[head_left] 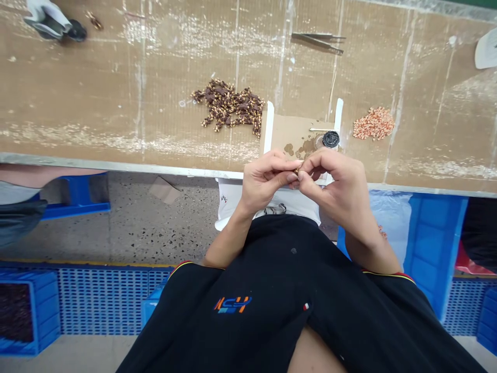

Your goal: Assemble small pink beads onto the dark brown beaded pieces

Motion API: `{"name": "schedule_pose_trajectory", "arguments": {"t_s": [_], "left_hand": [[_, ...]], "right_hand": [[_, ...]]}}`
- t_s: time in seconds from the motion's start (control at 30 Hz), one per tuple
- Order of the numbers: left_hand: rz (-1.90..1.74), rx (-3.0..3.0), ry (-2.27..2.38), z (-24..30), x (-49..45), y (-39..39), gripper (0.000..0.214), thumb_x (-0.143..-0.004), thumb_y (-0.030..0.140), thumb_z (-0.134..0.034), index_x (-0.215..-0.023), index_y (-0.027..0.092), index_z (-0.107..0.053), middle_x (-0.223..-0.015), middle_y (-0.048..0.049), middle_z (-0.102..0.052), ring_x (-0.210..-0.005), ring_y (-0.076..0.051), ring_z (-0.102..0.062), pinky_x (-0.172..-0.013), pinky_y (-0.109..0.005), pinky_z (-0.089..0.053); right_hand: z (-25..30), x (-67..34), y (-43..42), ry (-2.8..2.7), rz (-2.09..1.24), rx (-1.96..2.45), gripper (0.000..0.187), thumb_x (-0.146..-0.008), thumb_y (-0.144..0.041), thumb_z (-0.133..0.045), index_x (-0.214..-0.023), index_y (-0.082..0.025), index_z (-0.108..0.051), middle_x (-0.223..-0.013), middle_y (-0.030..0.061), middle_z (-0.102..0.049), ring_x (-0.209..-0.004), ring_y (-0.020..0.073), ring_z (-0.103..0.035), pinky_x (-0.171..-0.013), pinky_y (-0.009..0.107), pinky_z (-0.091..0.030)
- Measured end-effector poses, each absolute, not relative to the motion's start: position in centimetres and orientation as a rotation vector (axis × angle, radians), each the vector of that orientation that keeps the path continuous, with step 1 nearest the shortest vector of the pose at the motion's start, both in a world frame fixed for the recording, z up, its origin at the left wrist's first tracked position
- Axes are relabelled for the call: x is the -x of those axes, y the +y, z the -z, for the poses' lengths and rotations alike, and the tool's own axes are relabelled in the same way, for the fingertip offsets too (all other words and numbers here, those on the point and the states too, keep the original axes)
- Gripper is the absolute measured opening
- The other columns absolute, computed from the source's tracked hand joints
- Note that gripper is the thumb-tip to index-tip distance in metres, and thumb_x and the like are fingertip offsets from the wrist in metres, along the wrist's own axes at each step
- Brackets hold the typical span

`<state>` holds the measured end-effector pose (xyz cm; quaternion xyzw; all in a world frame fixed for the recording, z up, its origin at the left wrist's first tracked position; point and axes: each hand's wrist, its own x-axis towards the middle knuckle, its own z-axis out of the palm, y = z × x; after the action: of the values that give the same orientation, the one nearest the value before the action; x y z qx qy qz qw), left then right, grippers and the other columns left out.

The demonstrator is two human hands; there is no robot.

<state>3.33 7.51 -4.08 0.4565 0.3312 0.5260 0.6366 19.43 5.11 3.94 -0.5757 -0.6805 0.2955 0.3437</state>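
Both my hands meet at the table's front edge. My left hand [267, 178] pinches a tiny brass-coloured part [297, 170] between thumb and forefinger. From the other side, my right hand [334, 178] closes its fingertips at the same part, most of which the fingers hide. Just beyond my fingers lies a cardboard sheet [285, 129] with dark wet stains and white-taped sides. A small black-topped jar [331, 139] stands on its right part, with a cotton swab [321, 129] beside it. To the left is a pile of small brown-and-brass parts [233, 106]; to the right, small copper-coloured parts [374, 124].
Tweezers [318, 41] lie farther back on the cardboard-covered table [174, 67]. A white container [486, 51] stands at the far right. At the upper left is another person's gloved hand [48, 18]. A blue crate [435, 243] stands below the table on my right.
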Motion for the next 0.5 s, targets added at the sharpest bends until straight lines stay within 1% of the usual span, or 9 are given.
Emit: {"name": "schedule_pose_trajectory", "arguments": {"t_s": [0.07, 0.2, 0.3, 0.4, 0.5], "left_hand": [[-1.190, -1.072, 0.761, 3.7, -3.0, 7.6, 0.030, -0.080, 0.062, -0.094, -0.089, 0.034, -0.090, -0.079, -0.0008, -0.069, -0.062, -0.011, -0.064, -0.057, -0.030, -0.061], [-1.229, -1.126, 0.713, 3.1, -2.4, 7.7, 0.014, -0.088, 0.045, -0.093, -0.098, 0.036, -0.091, -0.077, 0.0011, -0.068, -0.058, -0.008, -0.065, -0.055, -0.025, -0.060], [-1.283, -1.179, 0.683, 3.1, -2.3, 7.7, 0.013, -0.091, 0.036, -0.092, -0.103, 0.034, -0.091, -0.078, 0.0019, -0.071, -0.059, -0.007, -0.068, -0.054, -0.022, -0.059], [-1.328, -1.220, 0.685, 3.1, -2.2, 7.7, 0.015, -0.093, 0.032, -0.090, -0.107, 0.033, -0.090, -0.080, 0.0022, -0.073, -0.060, -0.006, -0.069, -0.055, -0.019, -0.058], [-1.345, -1.256, 0.746, 2.9, -2.1, 7.5, 0.015, -0.094, 0.034, -0.088, -0.108, 0.032, -0.090, -0.081, 0.0018, -0.075, -0.062, -0.007, -0.070, -0.058, -0.019, -0.059]], "right_hand": [[-4.2, -19.6, 5.3, -1.770, -0.823, 1.480, 0.014, -0.088, -0.021, -0.066, -0.076, -0.026, -0.059, -0.073, -0.0013, -0.066, -0.065, 0.0155, -0.058, -0.065, 0.031, -0.050], [-4.8, -19.7, 5.6, -1.761, -0.916, 1.458, 0.015, -0.090, -0.021, -0.066, -0.076, -0.024, -0.061, -0.073, -0.0011, -0.069, -0.065, 0.0152, -0.061, -0.066, 0.030, -0.051], [-5.1, -19.6, 5.6, -1.757, -0.931, 1.468, 0.014, -0.092, -0.019, -0.065, -0.078, -0.023, -0.064, -0.075, -0.0004, -0.071, -0.067, 0.0151, -0.064, -0.066, 0.029, -0.052], [-5.0, -19.5, 5.4, -1.781, -0.875, 1.454, 0.014, -0.096, -0.018, -0.064, -0.082, -0.023, -0.067, -0.078, 0.0005, -0.073, -0.069, 0.0156, -0.066, -0.067, 0.029, -0.054], [-4.8, -19.2, 4.8, -1.848, -0.737, 1.434, 0.015, -0.100, -0.018, -0.063, -0.089, -0.024, -0.070, -0.085, 0.0026, -0.077, -0.074, 0.0176, -0.070, -0.072, 0.031, -0.058]]}}
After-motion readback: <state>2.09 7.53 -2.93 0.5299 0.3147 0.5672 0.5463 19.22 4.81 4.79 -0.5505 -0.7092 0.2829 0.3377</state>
